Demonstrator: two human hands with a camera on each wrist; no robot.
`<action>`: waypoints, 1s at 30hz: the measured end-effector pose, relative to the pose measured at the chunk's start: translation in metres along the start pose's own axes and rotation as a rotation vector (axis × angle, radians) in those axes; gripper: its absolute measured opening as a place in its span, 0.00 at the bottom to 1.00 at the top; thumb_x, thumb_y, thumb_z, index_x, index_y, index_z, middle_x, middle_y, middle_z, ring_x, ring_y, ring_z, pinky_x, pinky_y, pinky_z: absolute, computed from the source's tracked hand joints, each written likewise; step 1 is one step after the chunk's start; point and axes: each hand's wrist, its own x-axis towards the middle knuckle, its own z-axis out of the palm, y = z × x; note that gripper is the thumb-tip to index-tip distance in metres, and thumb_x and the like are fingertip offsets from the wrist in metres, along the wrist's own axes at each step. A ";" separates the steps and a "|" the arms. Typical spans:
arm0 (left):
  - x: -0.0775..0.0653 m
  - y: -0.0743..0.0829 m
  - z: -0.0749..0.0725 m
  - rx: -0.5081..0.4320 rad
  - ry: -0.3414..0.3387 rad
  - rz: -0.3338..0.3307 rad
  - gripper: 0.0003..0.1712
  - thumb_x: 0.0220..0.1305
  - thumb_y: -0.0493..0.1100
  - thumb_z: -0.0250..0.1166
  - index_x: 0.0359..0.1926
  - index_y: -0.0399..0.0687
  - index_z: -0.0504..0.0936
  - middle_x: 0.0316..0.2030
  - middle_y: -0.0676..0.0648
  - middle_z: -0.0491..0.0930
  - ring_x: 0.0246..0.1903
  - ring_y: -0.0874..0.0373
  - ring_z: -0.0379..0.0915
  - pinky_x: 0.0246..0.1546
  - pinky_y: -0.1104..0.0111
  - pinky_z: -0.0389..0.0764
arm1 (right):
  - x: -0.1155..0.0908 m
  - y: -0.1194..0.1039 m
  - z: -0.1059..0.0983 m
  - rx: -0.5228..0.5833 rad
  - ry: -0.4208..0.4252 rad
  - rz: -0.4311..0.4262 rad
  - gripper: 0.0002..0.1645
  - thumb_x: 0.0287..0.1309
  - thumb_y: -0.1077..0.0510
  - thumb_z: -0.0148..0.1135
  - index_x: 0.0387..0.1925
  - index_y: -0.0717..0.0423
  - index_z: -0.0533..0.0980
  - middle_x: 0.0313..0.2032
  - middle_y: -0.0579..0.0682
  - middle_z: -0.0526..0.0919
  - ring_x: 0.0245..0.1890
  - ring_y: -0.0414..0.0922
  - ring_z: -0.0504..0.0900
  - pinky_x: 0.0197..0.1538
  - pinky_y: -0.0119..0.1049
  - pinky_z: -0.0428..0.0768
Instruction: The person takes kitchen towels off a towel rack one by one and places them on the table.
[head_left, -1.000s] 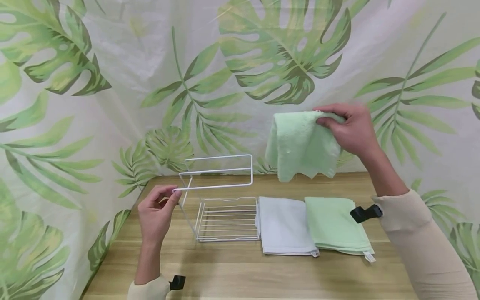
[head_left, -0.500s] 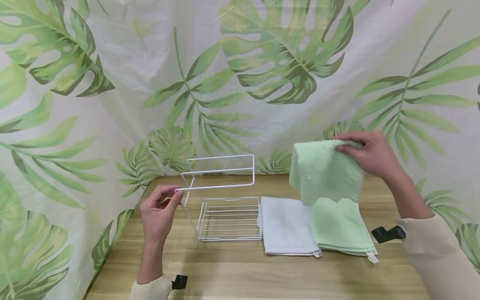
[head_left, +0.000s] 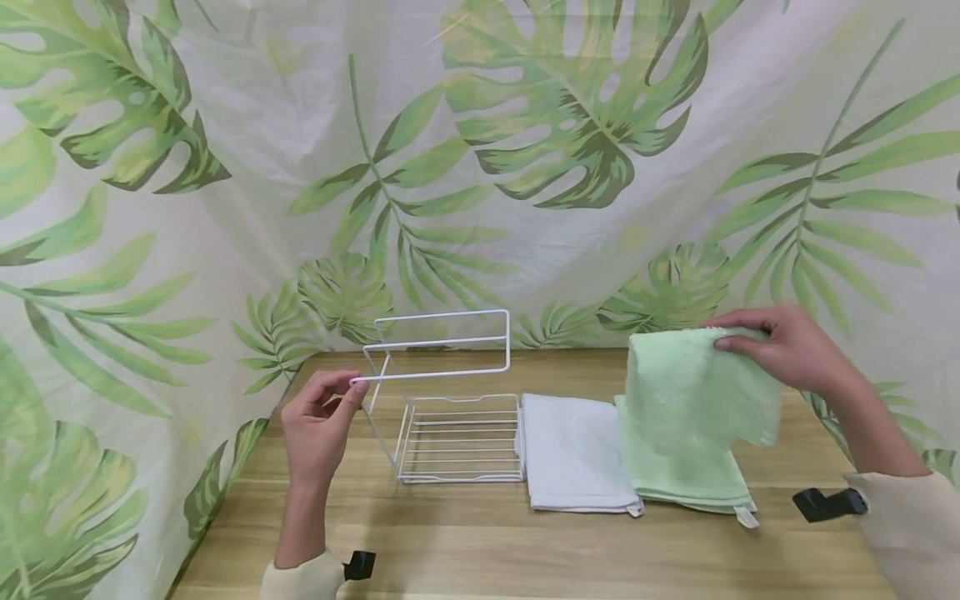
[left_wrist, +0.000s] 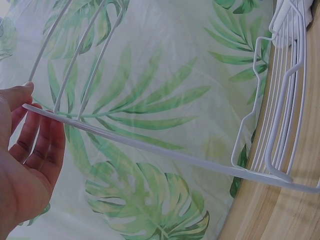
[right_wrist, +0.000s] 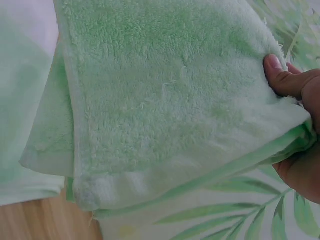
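My left hand [head_left: 318, 429] pinches the upper front corner of a white wire rack [head_left: 457, 479] between thumb and fingers. In the left wrist view, the thumb and curled fingers meet at the end of the rack's top bar [left_wrist: 150, 145]. My right hand [head_left: 787, 346] pinches the top edge of a light green towel [head_left: 690, 383], which hangs down in folds. That towel overlaps a folded green towel [head_left: 690, 483] lying on the table. Close up in the right wrist view, the hanging towel [right_wrist: 165, 100] shows a fuzzy pile and a hemmed edge, with my thumb on it.
A folded white towel [head_left: 573, 458] lies between the rack and the folded green towel, partly under the latter's left edge. The wooden table [head_left: 480, 542] ends at a leaf-patterned curtain [head_left: 450, 167] behind and to the left.
My right hand has carried the hanging green towel down and to the right, from above the table's back edge to over the folded green towel. The left hand keeps its hold on the rack.
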 end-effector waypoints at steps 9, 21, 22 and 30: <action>0.000 0.001 -0.001 0.015 -0.004 0.001 0.10 0.65 0.25 0.73 0.44 0.20 0.84 0.34 0.51 0.85 0.31 0.68 0.83 0.33 0.81 0.86 | -0.031 0.026 -0.006 0.007 -0.021 0.005 0.14 0.63 0.67 0.75 0.49 0.52 0.90 0.42 0.24 0.89 0.44 0.16 0.81 0.40 0.13 0.77; -0.001 0.000 -0.001 0.001 -0.006 -0.002 0.09 0.65 0.26 0.73 0.44 0.22 0.85 0.34 0.50 0.85 0.31 0.67 0.83 0.33 0.80 0.86 | -0.058 0.052 -0.017 -0.021 -0.057 -0.008 0.14 0.63 0.68 0.74 0.47 0.52 0.90 0.45 0.20 0.86 0.46 0.17 0.81 0.42 0.11 0.77; -0.001 0.000 -0.001 0.000 -0.006 -0.002 0.09 0.65 0.26 0.73 0.44 0.22 0.85 0.34 0.50 0.86 0.31 0.67 0.83 0.33 0.80 0.86 | -0.060 0.053 -0.017 -0.018 -0.055 -0.009 0.15 0.63 0.69 0.74 0.47 0.52 0.90 0.45 0.20 0.86 0.46 0.15 0.80 0.42 0.10 0.77; 0.000 0.000 -0.001 -0.011 -0.007 -0.003 0.13 0.65 0.29 0.75 0.44 0.19 0.83 0.34 0.47 0.85 0.31 0.67 0.83 0.33 0.80 0.87 | -0.076 0.069 -0.023 0.028 -0.031 0.016 0.15 0.60 0.71 0.74 0.46 0.54 0.90 0.44 0.19 0.87 0.48 0.11 0.77 0.44 0.08 0.75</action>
